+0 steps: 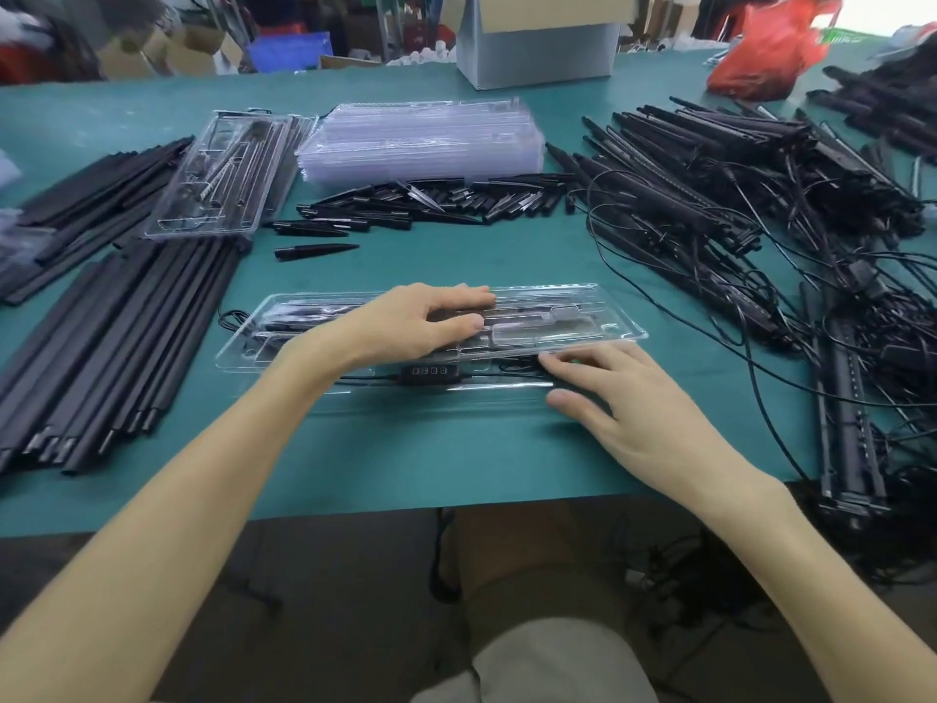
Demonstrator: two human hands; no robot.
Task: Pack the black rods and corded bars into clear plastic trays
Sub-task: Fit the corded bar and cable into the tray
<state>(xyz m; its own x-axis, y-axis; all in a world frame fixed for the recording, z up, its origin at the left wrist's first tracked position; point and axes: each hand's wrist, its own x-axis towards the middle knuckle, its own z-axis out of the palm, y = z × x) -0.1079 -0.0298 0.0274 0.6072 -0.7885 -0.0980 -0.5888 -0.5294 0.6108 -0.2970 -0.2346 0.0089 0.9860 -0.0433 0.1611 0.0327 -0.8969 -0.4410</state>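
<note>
The clear tray (573, 317) lies crosswise on the green table (456, 459), near its edge and right in front of me, with black parts already seated in its long slots. My left hand (421, 322) lies flat across the middle of it, fingers straight and spread, thumb on the near side. My right hand (623, 393) rests at the tray's near right corner, fingers loosely straight, fingertips touching the clear plastic, pinching nothing. Between my hands an inline controller (428, 371) with four small buttons sits along the near strip of the tray, its thin cord (365, 379) running left. To the left, long black rods (116, 337) lie side by side. A filled tray (223, 180) rests on rods at the far left, beside a stack of empty trays (421, 139). Short black spikes (431, 200) are scattered just near of that stack. The tangled heap of corded bars (710, 180) fills the right.
</note>
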